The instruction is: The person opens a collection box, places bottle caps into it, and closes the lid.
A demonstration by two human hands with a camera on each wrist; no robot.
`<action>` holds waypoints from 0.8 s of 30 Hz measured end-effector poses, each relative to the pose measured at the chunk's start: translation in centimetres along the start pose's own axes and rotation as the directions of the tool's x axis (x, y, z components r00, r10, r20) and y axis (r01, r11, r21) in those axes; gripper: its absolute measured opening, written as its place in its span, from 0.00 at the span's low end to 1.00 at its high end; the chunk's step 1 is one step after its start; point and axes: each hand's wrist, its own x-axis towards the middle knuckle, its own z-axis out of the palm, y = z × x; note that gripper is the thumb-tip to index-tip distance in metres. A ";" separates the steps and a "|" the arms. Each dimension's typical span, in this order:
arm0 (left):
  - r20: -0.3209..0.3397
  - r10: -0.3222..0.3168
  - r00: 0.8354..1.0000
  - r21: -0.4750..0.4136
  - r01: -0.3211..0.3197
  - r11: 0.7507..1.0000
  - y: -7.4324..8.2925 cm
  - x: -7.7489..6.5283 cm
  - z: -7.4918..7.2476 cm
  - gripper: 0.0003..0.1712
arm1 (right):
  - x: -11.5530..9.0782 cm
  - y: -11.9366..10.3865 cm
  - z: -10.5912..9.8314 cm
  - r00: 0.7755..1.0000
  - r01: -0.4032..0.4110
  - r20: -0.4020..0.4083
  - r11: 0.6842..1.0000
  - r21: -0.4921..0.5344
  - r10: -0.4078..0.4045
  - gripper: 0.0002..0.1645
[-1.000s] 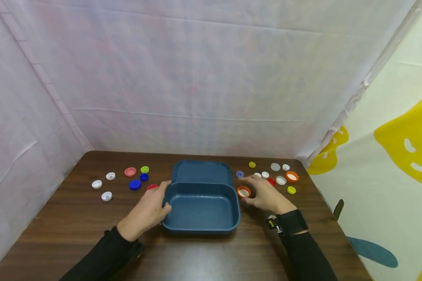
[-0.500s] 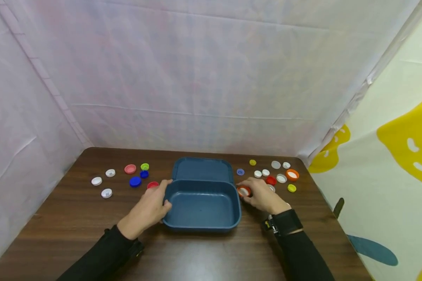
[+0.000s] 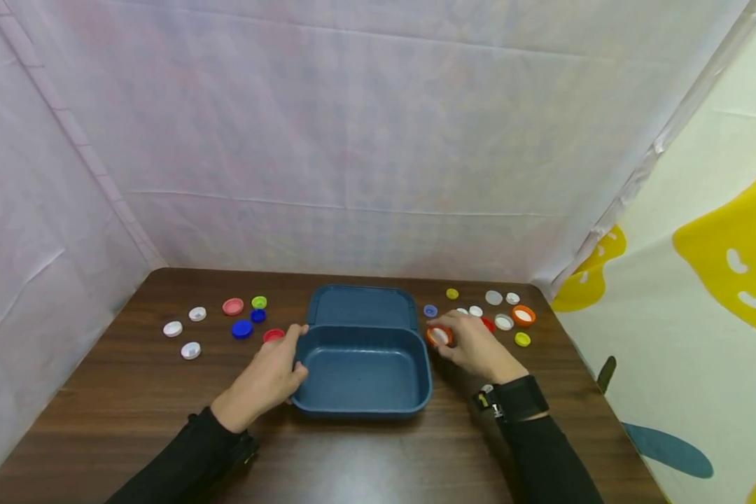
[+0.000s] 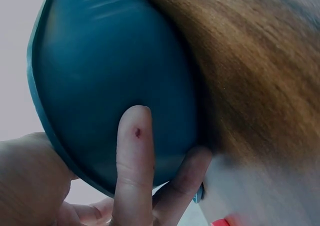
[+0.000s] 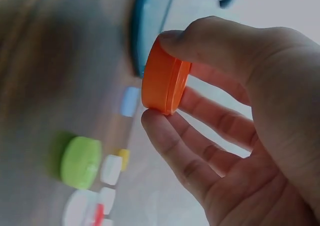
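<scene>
A dark blue lidded box [image 3: 360, 381] stands open on the table, its lid [image 3: 363, 306] laid back behind it. My left hand [image 3: 269, 373] holds the box's left side; in the left wrist view its fingers [image 4: 134, 156] lie against the outer wall. To the right of the box, my right hand [image 3: 474, 343] pinches an orange bottle cap [image 3: 439, 336] between thumb and fingers. The right wrist view shows that orange cap [image 5: 162, 80] on edge, lifted off the table. A lime green cap [image 5: 81, 162] lies below this hand and is hidden in the head view.
Several caps lie left of the box, among them a blue one [image 3: 242, 329] and a pink one [image 3: 232, 306]. More are scattered at the right, including another orange cap [image 3: 523, 316] and a yellow one [image 3: 522, 339]. White cloth [image 3: 353, 140] hangs behind the table.
My right thumb and fingers have closed on the orange cap, which has risen slightly from the table. My left hand stays at the box's left side.
</scene>
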 end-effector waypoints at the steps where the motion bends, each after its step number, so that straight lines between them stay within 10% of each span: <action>1: 0.000 -0.001 1.000 0.001 0.001 1.000 0.0 0.0 0.0 0.40 | 0.1 -0.2 -0.3 1.000 0.000 -0.012 1.000 0.005 0.000 0.25; 12: -0.017 0.034 0.999 0.008 -0.033 0.999 -0.1 0.0 0.1 0.39 | 0.6 -5.2 -2.8 0.998 0.066 -0.025 0.995 0.078 -0.064 0.30; 24: -0.016 0.008 1.000 -0.005 -0.008 1.000 -0.1 0.0 0.2 0.40 | 1.6 -9.4 0.5 0.946 0.113 0.284 0.981 0.155 -0.153 0.25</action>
